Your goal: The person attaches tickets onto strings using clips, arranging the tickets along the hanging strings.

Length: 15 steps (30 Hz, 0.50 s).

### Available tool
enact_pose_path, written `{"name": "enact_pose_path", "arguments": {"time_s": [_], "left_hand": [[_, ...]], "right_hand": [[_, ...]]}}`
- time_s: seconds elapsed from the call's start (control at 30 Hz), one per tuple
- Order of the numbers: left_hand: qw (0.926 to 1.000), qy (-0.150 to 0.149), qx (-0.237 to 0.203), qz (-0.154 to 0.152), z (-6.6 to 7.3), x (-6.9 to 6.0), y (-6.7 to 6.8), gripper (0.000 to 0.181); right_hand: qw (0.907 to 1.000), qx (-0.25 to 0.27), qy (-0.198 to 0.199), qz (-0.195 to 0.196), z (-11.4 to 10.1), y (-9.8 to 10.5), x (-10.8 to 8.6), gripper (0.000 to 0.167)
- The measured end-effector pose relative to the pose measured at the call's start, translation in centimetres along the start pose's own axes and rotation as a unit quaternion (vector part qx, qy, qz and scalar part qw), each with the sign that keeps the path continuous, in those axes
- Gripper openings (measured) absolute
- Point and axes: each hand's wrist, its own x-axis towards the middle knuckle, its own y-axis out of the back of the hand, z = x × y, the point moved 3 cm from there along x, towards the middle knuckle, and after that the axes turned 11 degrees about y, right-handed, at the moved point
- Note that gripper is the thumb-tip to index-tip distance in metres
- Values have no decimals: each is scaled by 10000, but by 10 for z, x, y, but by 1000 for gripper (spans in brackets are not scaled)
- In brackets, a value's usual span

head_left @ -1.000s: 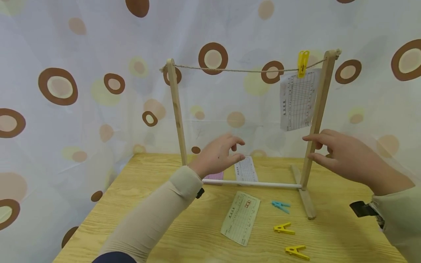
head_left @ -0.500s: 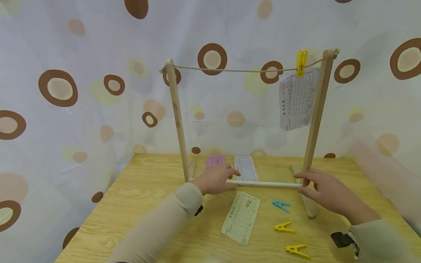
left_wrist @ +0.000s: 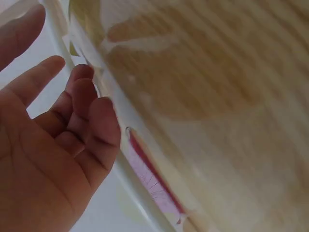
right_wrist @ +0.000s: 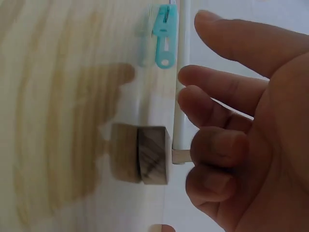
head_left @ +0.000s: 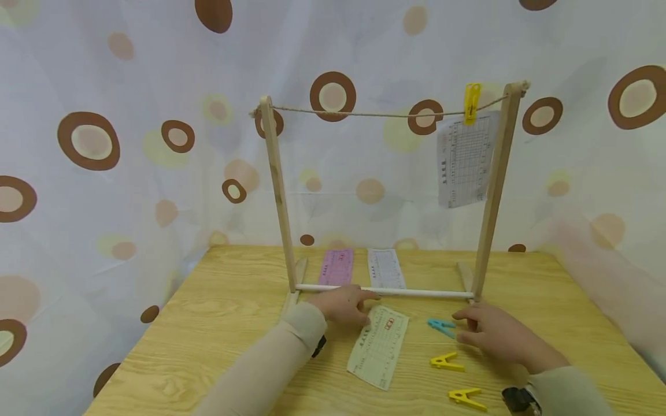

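One slip clipped to string; right hand near blue clothespin.

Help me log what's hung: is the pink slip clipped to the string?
No, the pink slip lies on the table, while a white slip hangs from the string.

Pale creased sheet, spotted brown, beige and yellow, behind a wood-grain table

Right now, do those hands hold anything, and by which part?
Nothing: the left hand is near the pale-green paper slip, the right hand near the turquoise plastic clothespin.
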Motion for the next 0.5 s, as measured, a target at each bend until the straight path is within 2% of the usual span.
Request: {"name": "enact_pose_path", "arguments": {"time_s": [0.23,0.33,0.5], "left_hand": [[9998,52,199,-11,2,12,-12,60],[9997,127,193,-34,4,16,-14,59],[9994,258,234,19,6,17,-15,48]], "right_hand": [[9993,263,-245,34,-1,-6,0,41],[9996,184,-219,77,-2,-6,0,41],[9990,56,-436,76,-2,-8,3,38]]}}
